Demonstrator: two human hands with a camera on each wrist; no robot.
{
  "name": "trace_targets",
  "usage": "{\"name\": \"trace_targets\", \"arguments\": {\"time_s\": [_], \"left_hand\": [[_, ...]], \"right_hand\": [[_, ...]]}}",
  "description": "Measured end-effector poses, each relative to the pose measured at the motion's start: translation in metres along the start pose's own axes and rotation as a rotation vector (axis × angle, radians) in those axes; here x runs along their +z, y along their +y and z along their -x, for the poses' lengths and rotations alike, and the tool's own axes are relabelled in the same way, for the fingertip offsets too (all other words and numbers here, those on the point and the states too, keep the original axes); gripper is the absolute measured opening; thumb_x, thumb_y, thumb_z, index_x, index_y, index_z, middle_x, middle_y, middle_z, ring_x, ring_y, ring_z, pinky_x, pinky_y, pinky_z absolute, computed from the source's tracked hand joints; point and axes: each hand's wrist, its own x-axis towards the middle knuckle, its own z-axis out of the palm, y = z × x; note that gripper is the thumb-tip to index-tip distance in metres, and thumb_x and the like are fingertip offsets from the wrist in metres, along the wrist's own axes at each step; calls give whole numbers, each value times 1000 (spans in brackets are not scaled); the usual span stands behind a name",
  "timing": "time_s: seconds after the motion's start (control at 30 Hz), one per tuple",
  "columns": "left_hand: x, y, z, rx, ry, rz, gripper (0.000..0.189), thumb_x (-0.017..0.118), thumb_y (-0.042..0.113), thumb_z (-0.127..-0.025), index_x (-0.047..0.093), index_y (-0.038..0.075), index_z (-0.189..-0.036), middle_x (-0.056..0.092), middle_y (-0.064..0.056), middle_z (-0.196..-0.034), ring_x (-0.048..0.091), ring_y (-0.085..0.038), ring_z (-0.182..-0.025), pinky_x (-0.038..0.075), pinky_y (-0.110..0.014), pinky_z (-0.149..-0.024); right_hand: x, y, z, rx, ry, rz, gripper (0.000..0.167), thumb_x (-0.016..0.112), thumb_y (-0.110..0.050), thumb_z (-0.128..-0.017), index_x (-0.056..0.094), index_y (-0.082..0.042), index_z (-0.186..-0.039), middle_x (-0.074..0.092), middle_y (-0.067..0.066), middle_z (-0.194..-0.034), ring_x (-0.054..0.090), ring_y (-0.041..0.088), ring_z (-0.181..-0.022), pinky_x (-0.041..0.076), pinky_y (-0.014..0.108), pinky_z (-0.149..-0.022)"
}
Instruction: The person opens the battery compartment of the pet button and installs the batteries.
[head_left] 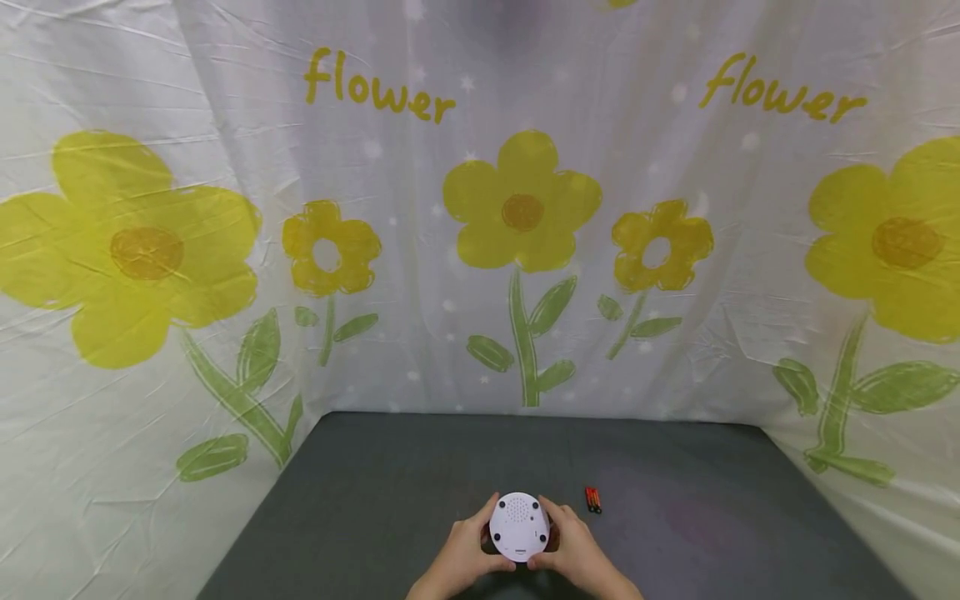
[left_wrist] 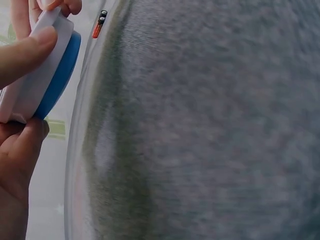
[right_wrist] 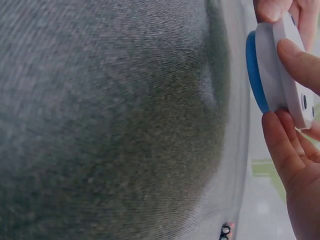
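Both hands hold a round white device [head_left: 519, 533] between them, above the dark tabletop. Its white face, turned up in the head view, carries small speaker holes and several dark round feet. The wrist views show a blue disc [left_wrist: 62, 75] on the opposite side. My left hand [head_left: 461, 550] grips the left edge, thumb low on the rim and a finger up along the side. On the right edge, my right hand [head_left: 579, 550] grips it the same way. Red-and-black batteries [head_left: 593, 500] lie on the table, just beyond the right hand.
A dark grey cloth-covered table [head_left: 375, 475] stretches out in front. Behind it and along both sides hangs a white curtain [head_left: 420, 333] printed with yellow flowers, green stems and the word "flower".
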Motion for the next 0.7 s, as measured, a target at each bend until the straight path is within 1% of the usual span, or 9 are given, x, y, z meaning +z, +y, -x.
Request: {"name": "trace_targets", "arguments": {"time_s": [0.1,0.3,0.53,0.7], "left_hand": [[1,-1,2,-13,-18,22,96,85,17,-63,32,-12,-137,47,-27,-129,53,-25,-111,48,-24,-82],[3,-2,5,-32,-45,71,95,85,16,-63,32,-13,-136,47,-27,-129,52,-23,-113,48,-25,-83],[5,-8,5,-3,-57,60,93,86,18,-62,36,-14,-133,47,-27,-129,51,-21,-113,47,-23,-85],[6,-10,7,8,-49,107,91,86,15,-61,37,-14,-132,47,-26,-129,51,-25,-114,46,-24,-86]], "right_hand": [[1,2,2,-3,-17,-19,87,87,-20,-60,44,13,-128,50,8,-94,45,14,-73,43,25,-62],[1,4,4,8,-68,-57,86,86,-18,-62,42,17,-127,46,5,-86,46,12,-69,42,22,-57],[3,7,5,43,-120,-96,87,85,-20,-64,40,18,-128,46,5,-85,46,13,-69,43,22,-57],[3,8,6,58,-158,-129,88,83,-21,-67,36,19,-131,45,6,-85,47,14,-68,44,22,-57]]}}
